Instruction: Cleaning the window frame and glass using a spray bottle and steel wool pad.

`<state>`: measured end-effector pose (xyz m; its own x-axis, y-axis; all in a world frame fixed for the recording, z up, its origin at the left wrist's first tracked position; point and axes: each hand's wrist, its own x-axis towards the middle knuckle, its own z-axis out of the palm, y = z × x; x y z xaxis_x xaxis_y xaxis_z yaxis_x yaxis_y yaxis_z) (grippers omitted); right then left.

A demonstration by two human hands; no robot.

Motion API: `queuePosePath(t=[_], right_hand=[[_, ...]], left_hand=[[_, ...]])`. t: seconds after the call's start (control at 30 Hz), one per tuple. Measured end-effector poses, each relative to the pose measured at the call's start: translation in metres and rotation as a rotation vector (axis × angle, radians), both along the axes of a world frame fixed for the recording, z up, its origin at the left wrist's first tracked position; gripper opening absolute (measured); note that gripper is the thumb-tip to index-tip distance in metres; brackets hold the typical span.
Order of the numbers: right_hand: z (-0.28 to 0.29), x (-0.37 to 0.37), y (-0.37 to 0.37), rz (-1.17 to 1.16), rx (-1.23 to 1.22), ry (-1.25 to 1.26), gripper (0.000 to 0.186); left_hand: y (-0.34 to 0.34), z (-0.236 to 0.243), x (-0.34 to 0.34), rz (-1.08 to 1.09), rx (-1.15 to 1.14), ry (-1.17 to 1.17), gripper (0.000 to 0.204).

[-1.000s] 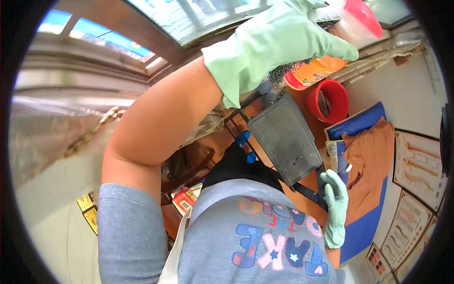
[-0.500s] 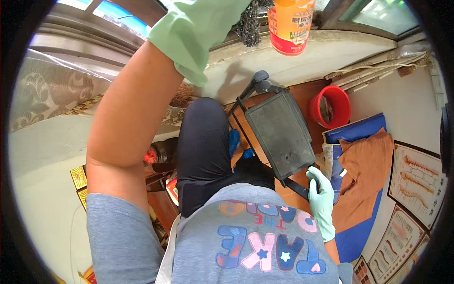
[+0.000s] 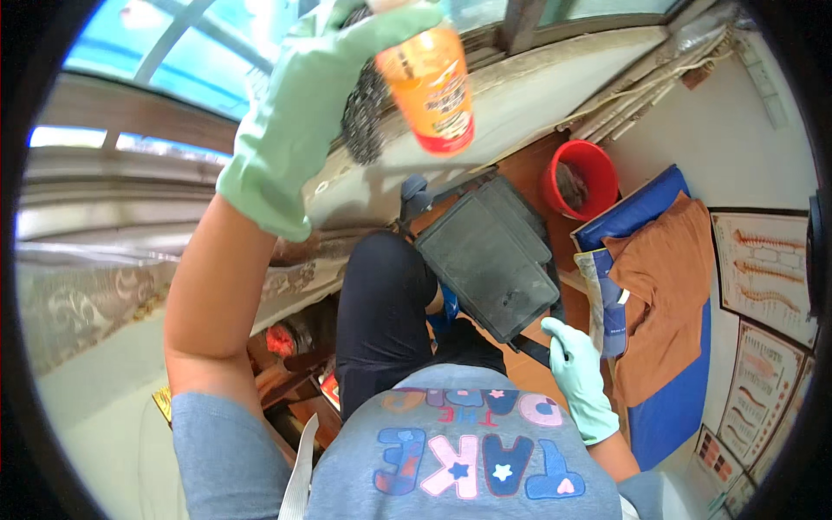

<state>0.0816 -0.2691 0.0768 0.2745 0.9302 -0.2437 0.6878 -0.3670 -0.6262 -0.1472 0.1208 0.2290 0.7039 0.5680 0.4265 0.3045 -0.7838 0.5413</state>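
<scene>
My left hand (image 3: 334, 69), in a pale green rubber glove, is raised before the window. It is closed around the top of an orange bottle (image 3: 433, 91) with a red base; the bottle's top is hidden by the glove and the upper edge. A dark steel wool scourer (image 3: 364, 121) hangs from the same hand, beside the bottle. Low on the right, my gloved right hand (image 3: 579, 373) is curled at the rail of a black stepladder (image 3: 490, 260), whose flat top platform lies between my legs and the wall.
Beyond the stepladder a red bucket (image 3: 582, 178) stands on the floor with something greyish inside. Brown cloth (image 3: 667, 303) drapes over a blue padded board (image 3: 672, 425) at the right. Framed charts (image 3: 763, 260) hang on the right wall. A window sill (image 3: 537, 91) runs across the front.
My left hand, with the bottle and scourer, has come lower and to the left in the picture. The view has shifted, showing more window. My right hand stays at the stepladder rail.
</scene>
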Motion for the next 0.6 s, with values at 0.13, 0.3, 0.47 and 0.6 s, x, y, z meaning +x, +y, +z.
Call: queuePosePath(t=[0.13,0.3,0.47,0.6], right_hand=[[0.007,-0.004,0.004,0.094,0.011,-0.096,0.027],[0.018,-0.007,0.018,0.03,-0.097,-0.117,0.029],[0.015,-0.001,0.02,-0.034,-0.051,-0.032,0.033],[0.011,0.001,0.021,-0.054,0.031,-0.013,0.038]], left_hand=[[0.019,-0.01,0.007,0.055,-0.086,0.035,0.033],[0.018,-0.028,0.041,0.032,-0.536,-0.158,0.039],[0.002,-0.061,0.069,0.099,-0.942,-0.126,0.048],[-0.017,-0.09,0.079,0.029,-0.767,-0.103,0.052]])
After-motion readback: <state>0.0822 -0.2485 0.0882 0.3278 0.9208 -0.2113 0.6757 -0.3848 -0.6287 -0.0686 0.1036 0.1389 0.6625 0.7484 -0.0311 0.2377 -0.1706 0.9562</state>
